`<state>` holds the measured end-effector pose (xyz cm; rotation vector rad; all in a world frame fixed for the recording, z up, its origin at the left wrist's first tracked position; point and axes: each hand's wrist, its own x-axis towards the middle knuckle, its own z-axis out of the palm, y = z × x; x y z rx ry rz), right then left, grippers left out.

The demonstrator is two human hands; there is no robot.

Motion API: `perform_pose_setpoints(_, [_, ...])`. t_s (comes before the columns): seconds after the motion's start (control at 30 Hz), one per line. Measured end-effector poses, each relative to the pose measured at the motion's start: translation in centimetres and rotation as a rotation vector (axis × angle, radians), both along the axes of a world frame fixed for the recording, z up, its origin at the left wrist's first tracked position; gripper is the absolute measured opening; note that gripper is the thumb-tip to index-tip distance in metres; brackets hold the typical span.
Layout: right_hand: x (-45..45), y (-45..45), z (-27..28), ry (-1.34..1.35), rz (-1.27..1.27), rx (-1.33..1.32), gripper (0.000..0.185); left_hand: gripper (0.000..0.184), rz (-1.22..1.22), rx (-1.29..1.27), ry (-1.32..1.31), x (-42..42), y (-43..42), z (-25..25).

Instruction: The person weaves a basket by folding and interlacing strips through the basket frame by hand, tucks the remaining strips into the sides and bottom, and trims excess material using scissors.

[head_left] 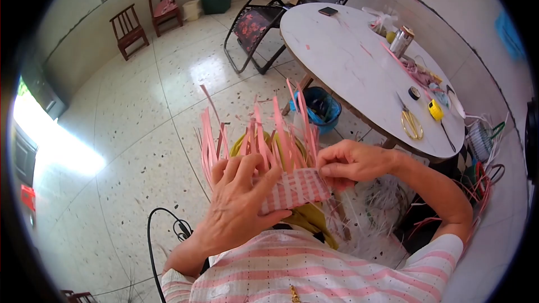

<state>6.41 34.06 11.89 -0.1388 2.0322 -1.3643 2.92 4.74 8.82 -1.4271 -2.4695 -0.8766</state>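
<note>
Steadying pink-white weave (298, 188): left grip (238, 192) spread wide over it, right grip (355, 160) pinching its edge.

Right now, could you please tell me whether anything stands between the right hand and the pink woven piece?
Nothing visible does: the right hand is at the right end of the pink woven piece. The left hand covers its left part, and loose strips extend from its far side.

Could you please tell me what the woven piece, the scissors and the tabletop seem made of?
Woven piece: probably plastic strips, seemingly satin-finished, their flat ends standing up stiffly. Scissors: likely metal, with shiny gold-toned handles and grey blades. Tabletop: smooth, pale, faintly veined; perhaps marble or an imitation.
</note>
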Motion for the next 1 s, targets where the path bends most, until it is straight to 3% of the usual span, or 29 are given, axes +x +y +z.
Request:
perform_pose_setpoints(0.13, [-0.2,-0.7,-0.4,0.313,-0.044,0.034,0.012,0.073,-0.028,0.024,-0.023,0.1,0.2,-0.3])
perform_pose_setpoints(0.2, [-0.6,-0.8,-0.4,0.700,0.126,0.210,0.009,0.072,-0.034,0.027,-0.030,-0.1,0.1,-0.2])
perform_pose_setpoints(0.3, [-1.6,-1.0,-1.0,0.885,0.178,0.080,0.010,0.071,-0.045,0.042,-0.040,-0.2,0.1,-0.3])
perform_pose_setpoints(0.53, [-2.9,-1.5,1.0,0.821,0.329,0.239,0.009,0.072,-0.051,0.040,-0.059,-0.3,-0.2,-0.4])
perform_pose_setpoints(0.7, [-2.4,-3.7,4.5,1.085,0.577,0.798,0.011,0.072,-0.050,0.024,-0.082,-0.5,0.0,-0.4])
perform_pose_setpoints(0.83, [-2.4,-4.2,5.5,0.878,0.507,0.944,0.014,0.072,-0.054,0.007,-0.128,-0.4,-0.1,-0.4])
perform_pose_setpoints(0.9, [-3.4,-2.7,5.2,0.595,0.342,0.499,0.014,0.073,-0.064,0.005,-0.145,-0.5,-0.3,-0.4])
perform_pose_setpoints(0.93, [-3.6,-2.0,4.5,0.595,0.342,0.502,0.014,0.074,-0.069,0.001,-0.164,-0.5,-0.4,-0.3])
perform_pose_setpoints(1.0, [-4.0,0.0,2.4,-0.029,0.058,0.175,0.019,0.075,-0.074,0.012,-0.159,-0.8,-0.6,-0.4])
